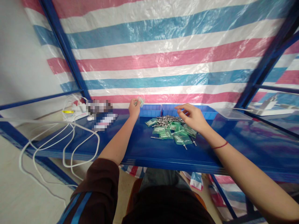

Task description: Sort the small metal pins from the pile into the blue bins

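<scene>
Blue and glossy, the table (pixel 140 152) in our head view carries a loose heap in front of us, a little right of the middle. Within it, green packets (pixel 165 134) lie towards us, overlapping one another, and bare metal rods (pixel 168 119) are jumbled behind and among them. A few rods stick out at the near and left edges.

Our left hand (pixel 135 106) is raised to the left of the heap, its thumb and fingers pinching a small packet (pixel 141 101), see-through and faintly greenish, just above the left end of the blue bins (pixel 150 111). These stand side by side along the back of the table, beneath the striped sheet (pixel 163 59). Our right hand (pixel 192 116) hangs over the heap's right side, fingers bent and parted from the thumb; we see nothing between them. A red string (pixel 220 145) circles that wrist.

As for progress, we judge the work well under way but far from finished: one packet is lifted, while many packets and loose rods lie unsorted on the table. We cannot make out what the bins hold, so we cannot count what is done.

Further right lies a clear plastic lid (pixel 233 114); to the left, white cables (pixel 70 146) loop over the table's edge.
</scene>
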{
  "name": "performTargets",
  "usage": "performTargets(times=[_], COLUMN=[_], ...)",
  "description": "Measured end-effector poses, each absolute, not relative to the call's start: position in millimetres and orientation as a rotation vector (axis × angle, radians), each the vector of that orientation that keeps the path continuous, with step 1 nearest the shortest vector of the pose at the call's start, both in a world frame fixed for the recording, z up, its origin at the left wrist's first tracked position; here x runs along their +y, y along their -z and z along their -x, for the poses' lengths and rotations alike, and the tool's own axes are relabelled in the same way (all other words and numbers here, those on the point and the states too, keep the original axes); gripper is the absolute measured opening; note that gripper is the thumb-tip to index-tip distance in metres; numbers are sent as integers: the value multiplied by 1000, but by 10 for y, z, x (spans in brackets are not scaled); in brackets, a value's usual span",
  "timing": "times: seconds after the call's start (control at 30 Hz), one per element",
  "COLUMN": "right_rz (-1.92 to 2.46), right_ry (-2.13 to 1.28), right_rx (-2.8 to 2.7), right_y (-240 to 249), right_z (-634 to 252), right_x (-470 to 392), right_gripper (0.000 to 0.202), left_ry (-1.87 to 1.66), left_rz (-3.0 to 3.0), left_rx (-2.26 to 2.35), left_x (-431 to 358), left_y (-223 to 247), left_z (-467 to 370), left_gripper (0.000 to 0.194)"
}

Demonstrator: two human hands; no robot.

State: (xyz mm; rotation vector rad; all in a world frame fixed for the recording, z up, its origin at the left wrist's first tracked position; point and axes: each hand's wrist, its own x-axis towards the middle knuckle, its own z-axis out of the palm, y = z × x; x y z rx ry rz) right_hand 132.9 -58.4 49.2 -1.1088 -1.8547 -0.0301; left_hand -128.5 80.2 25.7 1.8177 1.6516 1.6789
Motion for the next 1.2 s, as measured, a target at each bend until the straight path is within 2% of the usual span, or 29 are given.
performTargets(times=[0.07, 0.13, 0.2, 0.27, 0.37, 0.5, 0.63, 0.87, 1.07, 1.2], right_rz=[1185, 1287, 1393, 1468, 1506, 1404, 1147, 1094, 1191, 1103], right_ry=[26, -15, -111, -247, -414, -381, -355, -226, -90, -191], right_rx=[-1954, -2123, -2299, -2416, -2487, -2514, -2609, -2614, -2214, -1999], right_y=[-505, -522, -535, -538, -528, -504, -456, -420, -496, -479], right_z=[-1364, -1446, -1564, -1686, -1793, -1759, -1698, -1702, -1704, -1593], right_x=[-569, -543, -512, -488, -477, -480, -444, -361, -401, -421], right_gripper=[25, 23, 22, 24, 37, 42, 34, 18, 10, 15], left_ry=[-1560, -1293, -1047, -947, -966, -1031, -1097, -1154, -1123, -1020], left_rz=[-1916, -2128, -2256, -2291, -2346, -2463, -2624, -2805, -2665, -2428], left_rx=[1739, 1817, 1922, 1991, 1957, 1786, 1547, 1110, 907, 871], left_x=[811, 786, 738, 679, 586, 452, 290, 40, -96, -149], left_y=[-221, -190, -169, -168, -206, -273, -301, -283, -258, -259], left_z=[1289, 1248, 1196, 1150, 1096, 1000, 845, 586, 420, 343], left_gripper=[30, 35, 43, 50, 51, 46, 40, 30, 42, 45])
